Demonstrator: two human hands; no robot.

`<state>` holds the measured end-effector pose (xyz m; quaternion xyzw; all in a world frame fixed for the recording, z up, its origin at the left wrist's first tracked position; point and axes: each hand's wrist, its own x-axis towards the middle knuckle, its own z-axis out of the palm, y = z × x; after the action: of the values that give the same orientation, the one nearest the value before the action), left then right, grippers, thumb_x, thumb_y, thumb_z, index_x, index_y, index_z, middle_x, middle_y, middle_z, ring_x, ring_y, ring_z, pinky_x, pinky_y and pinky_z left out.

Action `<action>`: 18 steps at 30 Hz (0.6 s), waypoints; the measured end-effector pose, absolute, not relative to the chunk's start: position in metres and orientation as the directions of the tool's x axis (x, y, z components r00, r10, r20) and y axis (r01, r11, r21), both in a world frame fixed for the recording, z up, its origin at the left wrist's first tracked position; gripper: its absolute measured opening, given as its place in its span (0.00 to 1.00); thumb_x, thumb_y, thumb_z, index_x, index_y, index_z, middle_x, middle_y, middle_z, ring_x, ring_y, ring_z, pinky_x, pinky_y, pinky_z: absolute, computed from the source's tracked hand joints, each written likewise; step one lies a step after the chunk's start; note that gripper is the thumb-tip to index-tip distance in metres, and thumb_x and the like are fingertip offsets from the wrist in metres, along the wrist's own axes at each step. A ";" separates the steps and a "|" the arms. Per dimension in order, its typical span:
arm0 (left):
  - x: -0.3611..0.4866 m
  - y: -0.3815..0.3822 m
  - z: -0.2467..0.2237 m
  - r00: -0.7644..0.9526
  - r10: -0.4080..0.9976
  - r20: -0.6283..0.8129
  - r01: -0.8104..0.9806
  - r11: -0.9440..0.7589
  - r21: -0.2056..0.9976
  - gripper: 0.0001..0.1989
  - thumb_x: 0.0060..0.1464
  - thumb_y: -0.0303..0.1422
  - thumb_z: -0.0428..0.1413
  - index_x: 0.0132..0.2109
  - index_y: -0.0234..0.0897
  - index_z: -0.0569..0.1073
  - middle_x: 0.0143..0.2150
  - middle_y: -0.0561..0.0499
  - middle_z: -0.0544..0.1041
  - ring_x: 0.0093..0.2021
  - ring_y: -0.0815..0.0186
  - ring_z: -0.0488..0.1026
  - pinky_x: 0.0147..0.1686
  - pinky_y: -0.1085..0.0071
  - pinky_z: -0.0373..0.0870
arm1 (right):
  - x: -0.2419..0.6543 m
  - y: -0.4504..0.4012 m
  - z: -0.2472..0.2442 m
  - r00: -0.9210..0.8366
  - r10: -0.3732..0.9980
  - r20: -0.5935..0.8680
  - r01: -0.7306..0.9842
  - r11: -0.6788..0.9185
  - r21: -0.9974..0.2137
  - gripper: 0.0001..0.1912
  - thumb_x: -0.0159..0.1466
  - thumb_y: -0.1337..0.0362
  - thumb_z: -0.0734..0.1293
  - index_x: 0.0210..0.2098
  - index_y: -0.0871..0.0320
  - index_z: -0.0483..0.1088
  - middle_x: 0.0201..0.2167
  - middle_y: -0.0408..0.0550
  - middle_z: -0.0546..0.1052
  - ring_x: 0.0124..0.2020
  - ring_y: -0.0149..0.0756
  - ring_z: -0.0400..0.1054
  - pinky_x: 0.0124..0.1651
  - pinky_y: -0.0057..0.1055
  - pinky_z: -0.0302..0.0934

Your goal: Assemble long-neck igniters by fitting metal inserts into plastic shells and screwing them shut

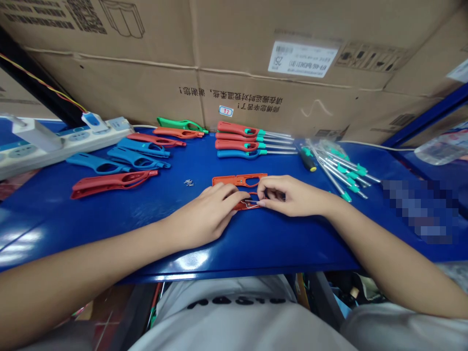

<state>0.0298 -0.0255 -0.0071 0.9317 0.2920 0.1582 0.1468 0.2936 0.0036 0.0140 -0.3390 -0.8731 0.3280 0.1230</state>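
On the blue table, an orange lighter casing half point(239, 206) lies in front of me with its hollow side up. My left hand point(208, 214) is closed over its left end, fingers partly hiding it. Thin pale wire point(250, 205) shows inside the casing. At the right end, my right hand point(287, 196) pinches the wire between thumb and fingertips; the exact grip is partly hidden. Just behind both hands rests the other orange casing half point(227, 181), also lying flat. Several small screws point(188, 183) are scattered left of it.
Blue, red, orange and green lighter casings point(137, 161) lie at the left. Lighters with metal tubes point(237, 146) are lined up at the back. A screwdriver point(308, 159) and several loose tubes point(340, 170) sit at the right. Power strips point(69, 141) and a cardboard box point(234, 63) border the table.
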 end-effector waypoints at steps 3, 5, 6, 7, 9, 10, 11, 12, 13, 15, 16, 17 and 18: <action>0.029 -0.024 -0.005 0.791 0.582 0.189 0.508 -0.796 0.329 0.17 0.69 0.27 0.46 0.61 0.39 0.67 0.54 0.41 0.72 0.54 0.54 0.70 0.52 0.53 0.70 | 0.293 0.004 0.014 -0.724 0.688 -0.039 0.530 0.520 -0.670 0.07 0.68 0.59 0.66 0.38 0.57 0.67 0.25 0.38 0.67 0.25 0.28 0.59 0.28 0.25 0.54; 0.029 -0.024 -0.004 0.796 0.577 0.184 0.509 -0.802 0.313 0.16 0.69 0.28 0.46 0.60 0.39 0.69 0.53 0.41 0.72 0.53 0.54 0.70 0.52 0.54 0.69 | 0.292 0.003 0.014 -0.729 0.683 -0.045 0.517 0.507 -0.690 0.09 0.68 0.57 0.67 0.37 0.57 0.66 0.24 0.37 0.66 0.24 0.28 0.58 0.27 0.25 0.54; 0.029 -0.023 -0.004 0.796 0.575 0.187 0.507 -0.804 0.311 0.16 0.69 0.28 0.46 0.59 0.39 0.69 0.53 0.41 0.73 0.53 0.54 0.70 0.52 0.54 0.69 | 0.292 0.003 0.013 -0.733 0.679 -0.043 0.509 0.505 -0.697 0.11 0.67 0.57 0.67 0.37 0.57 0.65 0.24 0.37 0.66 0.24 0.28 0.58 0.27 0.25 0.54; 0.029 -0.023 -0.003 0.797 0.574 0.191 0.504 -0.805 0.314 0.16 0.69 0.28 0.46 0.59 0.39 0.70 0.52 0.41 0.73 0.53 0.54 0.70 0.52 0.55 0.69 | 0.292 0.003 0.013 -0.737 0.675 -0.041 0.501 0.505 -0.703 0.12 0.67 0.56 0.68 0.36 0.56 0.64 0.24 0.37 0.65 0.24 0.27 0.58 0.27 0.25 0.54; 0.029 -0.022 -0.003 0.799 0.567 0.198 0.493 -0.808 0.324 0.15 0.69 0.28 0.46 0.58 0.40 0.71 0.52 0.42 0.73 0.53 0.55 0.70 0.51 0.56 0.69 | 0.292 0.003 0.013 -0.740 0.672 -0.038 0.496 0.506 -0.706 0.12 0.66 0.56 0.68 0.36 0.56 0.64 0.24 0.37 0.65 0.24 0.27 0.58 0.27 0.25 0.54; 0.029 -0.021 -0.002 0.803 0.562 0.201 0.485 -0.811 0.327 0.15 0.69 0.28 0.46 0.57 0.40 0.71 0.51 0.42 0.73 0.52 0.55 0.70 0.51 0.56 0.69 | 0.292 0.003 0.013 -0.740 0.671 -0.038 0.496 0.506 -0.706 0.11 0.67 0.57 0.68 0.36 0.56 0.64 0.24 0.37 0.66 0.24 0.27 0.58 0.27 0.25 0.54; 0.029 -0.020 -0.002 0.806 0.556 0.204 0.479 -0.814 0.329 0.15 0.69 0.29 0.46 0.57 0.40 0.72 0.51 0.42 0.73 0.52 0.55 0.70 0.51 0.56 0.69 | 0.292 0.002 0.012 -0.741 0.670 -0.041 0.497 0.507 -0.705 0.10 0.67 0.57 0.67 0.36 0.56 0.65 0.25 0.38 0.67 0.24 0.28 0.58 0.28 0.25 0.54; 0.029 -0.020 -0.002 0.809 0.551 0.205 0.473 -0.818 0.328 0.15 0.69 0.29 0.46 0.57 0.40 0.72 0.51 0.42 0.73 0.52 0.55 0.70 0.51 0.56 0.69 | 0.291 0.002 0.012 -0.742 0.669 -0.041 0.499 0.509 -0.701 0.09 0.67 0.58 0.67 0.37 0.57 0.65 0.25 0.38 0.67 0.25 0.28 0.59 0.28 0.25 0.55; 0.028 -0.019 -0.002 0.812 0.547 0.204 0.471 -0.820 0.326 0.15 0.69 0.29 0.46 0.56 0.40 0.72 0.51 0.42 0.73 0.52 0.55 0.70 0.51 0.56 0.69 | 0.290 0.002 0.012 -0.743 0.669 -0.038 0.501 0.517 -0.694 0.09 0.68 0.58 0.66 0.38 0.57 0.66 0.25 0.39 0.68 0.25 0.28 0.59 0.28 0.25 0.55; 0.028 -0.018 -0.003 0.814 0.545 0.203 0.470 -0.822 0.322 0.15 0.69 0.29 0.46 0.56 0.40 0.73 0.51 0.42 0.73 0.53 0.55 0.70 0.51 0.56 0.69 | 0.288 0.002 0.012 -0.749 0.662 -0.021 0.508 0.553 -0.661 0.07 0.69 0.60 0.65 0.38 0.57 0.68 0.27 0.40 0.70 0.26 0.29 0.60 0.30 0.26 0.55; 0.028 -0.018 -0.004 0.814 0.544 0.202 0.470 -0.822 0.321 0.15 0.69 0.29 0.46 0.56 0.40 0.73 0.51 0.42 0.72 0.53 0.55 0.69 0.52 0.56 0.69 | 0.287 0.002 0.011 -0.754 0.657 -0.010 0.512 0.578 -0.636 0.06 0.69 0.61 0.65 0.37 0.58 0.69 0.28 0.41 0.71 0.26 0.29 0.61 0.31 0.26 0.55; 0.028 -0.018 -0.004 0.815 0.544 0.201 0.470 -0.822 0.321 0.15 0.69 0.29 0.46 0.56 0.40 0.73 0.51 0.42 0.72 0.53 0.55 0.69 0.52 0.56 0.69 | 0.286 0.002 0.011 -0.760 0.650 0.002 0.514 0.603 -0.610 0.06 0.69 0.63 0.65 0.36 0.58 0.69 0.30 0.43 0.73 0.27 0.29 0.61 0.32 0.27 0.56; 0.028 -0.017 -0.005 0.815 0.543 0.200 0.469 -0.822 0.323 0.15 0.69 0.29 0.47 0.56 0.40 0.73 0.51 0.43 0.72 0.53 0.55 0.69 0.53 0.56 0.68 | 0.285 0.001 0.011 -0.765 0.644 0.014 0.515 0.625 -0.587 0.05 0.68 0.65 0.64 0.36 0.58 0.70 0.31 0.44 0.74 0.28 0.29 0.62 0.33 0.27 0.56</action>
<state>0.0280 -0.0173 -0.0047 0.9438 0.2680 0.1431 0.1304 0.2853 0.0013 0.0112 -0.3240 -0.8944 0.2874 0.1120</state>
